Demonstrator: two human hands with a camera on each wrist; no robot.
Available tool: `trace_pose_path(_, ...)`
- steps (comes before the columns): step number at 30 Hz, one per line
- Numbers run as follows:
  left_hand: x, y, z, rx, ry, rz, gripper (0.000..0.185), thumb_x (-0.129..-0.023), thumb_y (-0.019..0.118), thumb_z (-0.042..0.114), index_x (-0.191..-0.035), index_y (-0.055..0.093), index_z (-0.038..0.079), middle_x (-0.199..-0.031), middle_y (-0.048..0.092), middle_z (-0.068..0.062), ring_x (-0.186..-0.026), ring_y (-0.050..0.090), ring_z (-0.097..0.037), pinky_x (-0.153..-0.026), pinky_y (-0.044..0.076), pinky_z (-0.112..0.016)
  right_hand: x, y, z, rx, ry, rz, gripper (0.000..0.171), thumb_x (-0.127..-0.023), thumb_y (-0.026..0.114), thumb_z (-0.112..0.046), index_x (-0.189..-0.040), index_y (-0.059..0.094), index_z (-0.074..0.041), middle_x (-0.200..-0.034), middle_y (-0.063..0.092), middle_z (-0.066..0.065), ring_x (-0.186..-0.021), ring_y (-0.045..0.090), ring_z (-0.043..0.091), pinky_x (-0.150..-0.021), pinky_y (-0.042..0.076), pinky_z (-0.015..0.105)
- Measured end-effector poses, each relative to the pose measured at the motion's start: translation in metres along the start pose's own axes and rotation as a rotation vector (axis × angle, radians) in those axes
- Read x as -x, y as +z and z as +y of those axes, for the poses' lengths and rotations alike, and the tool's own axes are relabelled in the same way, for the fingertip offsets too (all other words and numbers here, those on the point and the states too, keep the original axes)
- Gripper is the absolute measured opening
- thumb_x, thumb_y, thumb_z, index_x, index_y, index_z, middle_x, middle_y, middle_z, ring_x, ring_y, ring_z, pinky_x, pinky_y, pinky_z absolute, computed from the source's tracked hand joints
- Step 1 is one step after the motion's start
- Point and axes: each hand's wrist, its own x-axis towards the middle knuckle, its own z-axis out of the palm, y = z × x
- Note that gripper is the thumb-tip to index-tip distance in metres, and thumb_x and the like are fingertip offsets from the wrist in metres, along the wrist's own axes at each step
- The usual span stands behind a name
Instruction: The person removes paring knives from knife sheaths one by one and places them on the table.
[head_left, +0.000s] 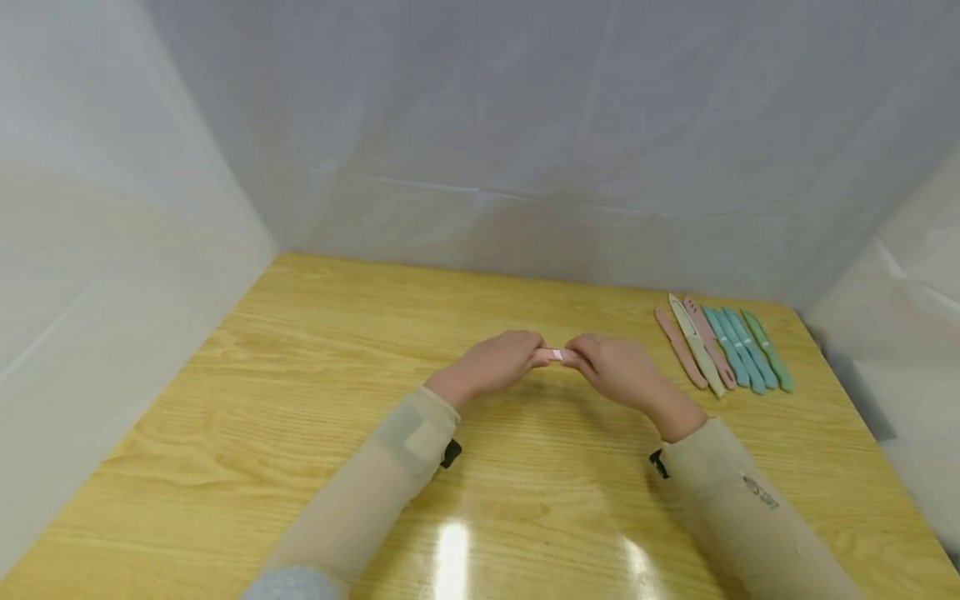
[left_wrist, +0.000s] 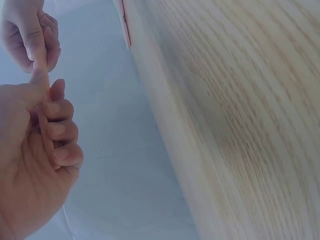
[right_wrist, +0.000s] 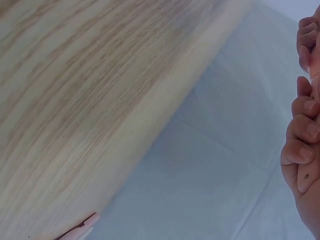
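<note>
A slim pink knife (head_left: pixel 557 355), with a small white band at its middle, is held level above the table by both hands. My left hand (head_left: pixel 498 360) grips one end, its fingers curled round it and the thumb along it, as the left wrist view shows. At the other end my right hand (head_left: pixel 624 371) holds on in the same way. Only a short stretch around the white band shows between the hands in the head view; the palms and fingers hide most of the rest.
At the right of the wooden table (head_left: pixel 300 400) lies a row of knives: a pink one (head_left: pixel 680 348), a cream one (head_left: pixel 696 343), a slotted pink piece (head_left: pixel 709 340), several blue ones (head_left: pixel 738 346) and a green one (head_left: pixel 768 350). Grey sheeting (head_left: pixel 480 150) walls the back and sides.
</note>
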Motion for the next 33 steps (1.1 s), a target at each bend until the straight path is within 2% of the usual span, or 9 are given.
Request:
trace_pose_path(8,-0.0024,0.0002,-0.0034,-0.005,-0.009,-0.017,0.033,-0.104,0.041,0.035,-0.118,0.058,0.011,-0.102,0.061,-0.001,-0.085,0.053,-0.014,-0.078,0.046,-0.030,-0.0026,0.0004,0.0015,-0.001,-0.002,-0.010,0.022,-0.097,0.058,-0.025,-0.103,0.068,-0.006,-0.089,0.070,0.006,-0.072,0.064,0.016,-0.064,0.052,0.033)
trace_pose_path(16,-0.0049,0.0031,-0.0077,0.034,-0.022,-0.029,0.034,-0.104,0.040,0.035,-0.120,0.057,0.010,-0.105,0.061,-0.001,-0.087,0.054,-0.013,-0.080,0.047,-0.030,-0.0036,0.0019,0.0027,-0.004,-0.002,-0.030,0.024,-0.098,0.057,-0.027,-0.104,0.068,-0.006,-0.088,0.069,0.005,-0.071,0.064,0.015,-0.065,0.052,0.032)
trace_pose_path(24,-0.0062,0.0019,-0.0082,0.070,-0.026,-0.010,0.034,-0.104,0.040,0.036,-0.118,0.058,0.010,-0.105,0.062,-0.002,-0.088,0.055,-0.014,-0.081,0.047,-0.031,-0.0058,-0.0010,0.0032,-0.032,0.025,-0.061,0.025,-0.099,0.055,-0.026,-0.105,0.067,-0.006,-0.089,0.069,0.005,-0.070,0.062,0.014,-0.064,0.051,0.032)
trace_pose_path(33,-0.0070,0.0042,-0.0075,0.076,-0.036,-0.031,0.034,-0.104,0.041,0.036,-0.121,0.057,0.011,-0.106,0.061,-0.001,-0.087,0.053,-0.014,-0.079,0.046,-0.030,-0.0024,0.0002,0.0054,-0.001,0.016,-0.062,0.023,-0.098,0.057,-0.026,-0.104,0.067,-0.006,-0.086,0.068,0.004,-0.066,0.060,0.011,-0.061,0.049,0.030)
